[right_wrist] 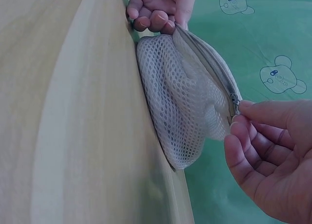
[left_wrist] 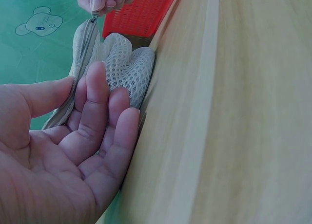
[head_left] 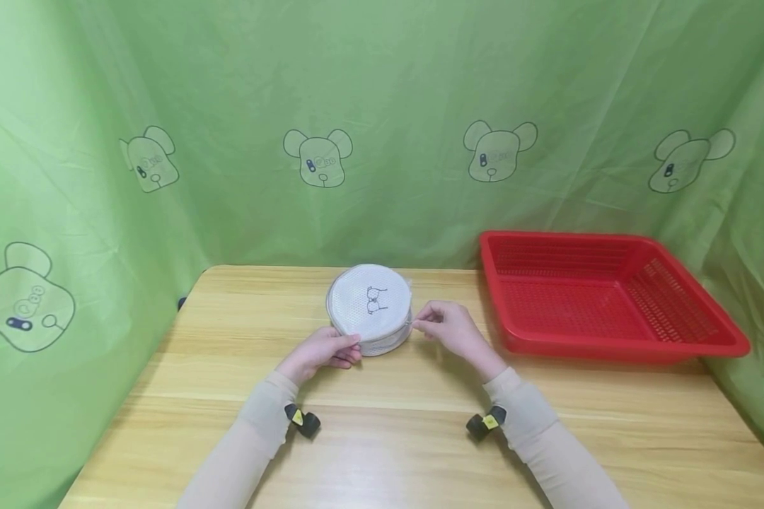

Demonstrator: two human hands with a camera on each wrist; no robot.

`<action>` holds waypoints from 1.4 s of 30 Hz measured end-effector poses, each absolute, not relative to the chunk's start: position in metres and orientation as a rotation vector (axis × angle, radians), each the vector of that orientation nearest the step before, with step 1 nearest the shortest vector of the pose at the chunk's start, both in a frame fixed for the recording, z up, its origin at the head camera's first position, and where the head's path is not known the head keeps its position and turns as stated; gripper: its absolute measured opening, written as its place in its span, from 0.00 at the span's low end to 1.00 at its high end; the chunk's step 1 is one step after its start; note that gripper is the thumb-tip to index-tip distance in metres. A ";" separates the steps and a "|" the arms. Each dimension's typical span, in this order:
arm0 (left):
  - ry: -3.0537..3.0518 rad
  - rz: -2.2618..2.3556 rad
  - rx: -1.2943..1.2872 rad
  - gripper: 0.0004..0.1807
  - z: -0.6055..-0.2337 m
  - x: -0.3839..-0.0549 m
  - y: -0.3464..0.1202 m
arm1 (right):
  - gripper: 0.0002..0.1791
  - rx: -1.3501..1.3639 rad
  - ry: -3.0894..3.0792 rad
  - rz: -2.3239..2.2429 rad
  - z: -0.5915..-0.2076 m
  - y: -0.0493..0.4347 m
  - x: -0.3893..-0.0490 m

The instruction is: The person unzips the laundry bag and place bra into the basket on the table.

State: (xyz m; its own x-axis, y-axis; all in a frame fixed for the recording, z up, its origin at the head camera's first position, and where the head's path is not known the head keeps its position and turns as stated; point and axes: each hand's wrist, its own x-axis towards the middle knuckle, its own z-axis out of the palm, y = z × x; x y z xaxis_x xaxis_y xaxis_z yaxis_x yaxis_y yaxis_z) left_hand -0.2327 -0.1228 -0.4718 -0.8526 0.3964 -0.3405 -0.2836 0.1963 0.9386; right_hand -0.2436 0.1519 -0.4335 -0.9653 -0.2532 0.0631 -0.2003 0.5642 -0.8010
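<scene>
Bag (head_left: 359,311): round, white mesh, resting on the table toward its far edge, with both hands on it; the side sags into soft folds in the wrist views.
Curtain (head_left: 407,71): green cloth behind the table and down both sides, creased, printed with outlined bear heads (head_left: 318,159).
Table (head_left: 382,452): pale wood grain, with a soft patch of light on the near part.
Basket (head_left: 611,348): red plastic with slotted walls, at the far right of the table, apart from the bag; the right hand comes between the two.
Sleeves (head_left: 242,438): beige, reaching in from the near edge at left and right, slanting toward each other.
Left hand (head_left: 323,351): at the bag's near left, thumb on top of the rim, fingers bent beneath it against the mesh, so the edge is pinched.
Right hand (head_left: 448,326): at the bag's right side, thumb and forefinger pinching the zip pull, the other fingers curled; the hands are apart, the bag between them.
Wrist cameras (head_left: 307,423): small, black with a yellow mark, one at each cuff.
Zip (left_wrist: 83,63): grey, running round under the lid's rim.
Drawing (head_left: 376,300): dark lines on the lid.
Zip pull (right_wrist: 235,100): metal, its end hidden by the right fingertips.
</scene>
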 end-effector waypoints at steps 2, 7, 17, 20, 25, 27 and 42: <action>1.959 1.704 0.116 0.13 -0.473 -0.233 -0.123 | 0.05 -0.386 2.727 -1.382 -0.434 0.153 -0.245; 1.960 1.709 0.132 0.14 -0.474 -0.233 -0.124 | 0.06 -0.364 2.725 -1.389 -0.435 0.154 -0.245; 1.951 1.704 0.172 0.14 -0.471 -0.231 -0.125 | 0.06 -0.378 2.733 -1.412 -0.434 0.155 -0.245; 1.964 1.688 0.143 0.15 -0.472 -0.232 -0.124 | 0.06 -0.389 2.743 -1.413 -0.434 0.156 -0.246; 1.971 1.675 0.144 0.17 -0.471 -0.232 -0.124 | 0.06 -0.406 2.764 -1.417 -0.435 0.156 -0.247; 1.966 1.676 0.142 0.17 -0.470 -0.231 -0.125 | 0.06 -0.415 2.771 -1.418 -0.435 0.156 -0.247; 1.969 1.658 0.156 0.16 -0.471 -0.231 -0.124 | 0.05 -0.443 2.850 -1.407 -0.434 0.155 -0.246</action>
